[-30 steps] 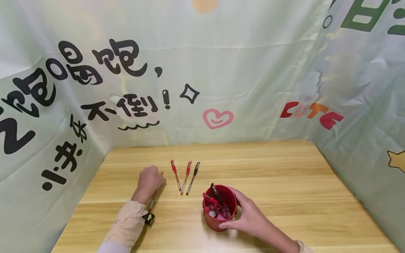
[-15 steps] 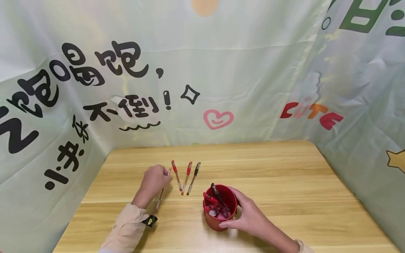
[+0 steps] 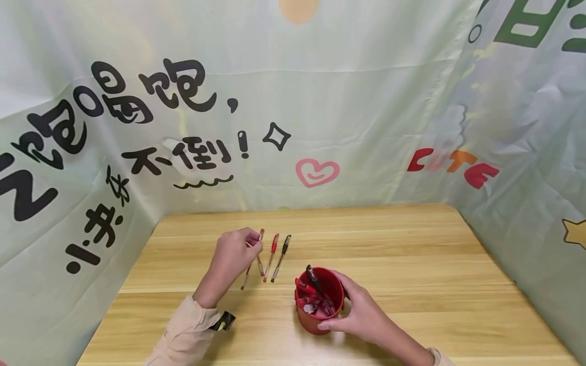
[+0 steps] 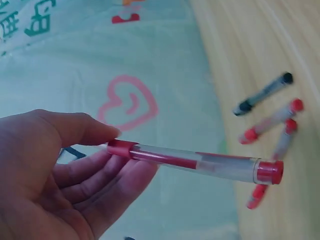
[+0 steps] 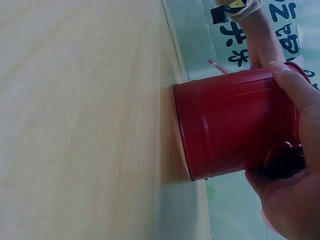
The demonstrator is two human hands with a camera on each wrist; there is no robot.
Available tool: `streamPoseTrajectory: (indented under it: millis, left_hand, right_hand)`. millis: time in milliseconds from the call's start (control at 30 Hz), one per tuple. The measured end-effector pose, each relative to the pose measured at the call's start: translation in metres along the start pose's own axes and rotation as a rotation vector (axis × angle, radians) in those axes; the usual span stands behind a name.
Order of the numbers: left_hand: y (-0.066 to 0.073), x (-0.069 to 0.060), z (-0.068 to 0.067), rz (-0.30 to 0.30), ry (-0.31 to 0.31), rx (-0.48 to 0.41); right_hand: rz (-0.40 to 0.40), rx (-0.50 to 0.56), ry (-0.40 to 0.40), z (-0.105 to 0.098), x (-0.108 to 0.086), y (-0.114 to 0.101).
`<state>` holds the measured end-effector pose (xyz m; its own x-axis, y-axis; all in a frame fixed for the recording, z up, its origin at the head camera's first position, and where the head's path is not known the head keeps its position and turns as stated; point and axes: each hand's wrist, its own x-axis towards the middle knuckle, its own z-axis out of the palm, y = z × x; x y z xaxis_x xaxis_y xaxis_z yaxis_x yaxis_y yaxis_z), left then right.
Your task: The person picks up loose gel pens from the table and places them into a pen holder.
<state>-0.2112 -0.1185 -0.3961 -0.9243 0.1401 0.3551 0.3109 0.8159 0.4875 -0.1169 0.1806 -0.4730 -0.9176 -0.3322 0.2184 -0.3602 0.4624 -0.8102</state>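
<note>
My left hand pinches a red gel pen between thumb and fingers, above the table's left half. The pen slants, its lower end showing below the hand. Three pens lie side by side just right of it: a red pen partly behind the hand, another red pen and a black pen. My right hand grips a red bucket around its right side, thumb at the front. Upright on the table, the bucket contains several red pens and a black-capped pen.
The wooden table has its far edge against a pale printed curtain, which also hangs along both sides. A small dark device is strapped to the left wrist, over a beige sleeve.
The left hand has moved right with the pen, and now hovers over the leftmost lying pen, partly covering it. The right hand and bucket have stayed in place.
</note>
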Motion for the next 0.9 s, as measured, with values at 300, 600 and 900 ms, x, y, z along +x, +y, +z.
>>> streamPoseTrajectory:
  millis: [300, 600, 900]
  left_hand:
    - [0.023, -0.006, -0.011, 0.154, 0.154, -0.123]
    - [0.045, -0.011, -0.021, 0.240, 0.215, -0.299]
    - [0.062, -0.020, -0.022, 0.336, 0.253, -0.440]
  right_hand:
    - [-0.004, -0.001, 0.001, 0.000, 0.000, 0.001]
    - [-0.012, 0.001, 0.005, 0.000, 0.000, 0.002]
    - [-0.013, -0.001, 0.005, 0.000, 0.001, 0.002]
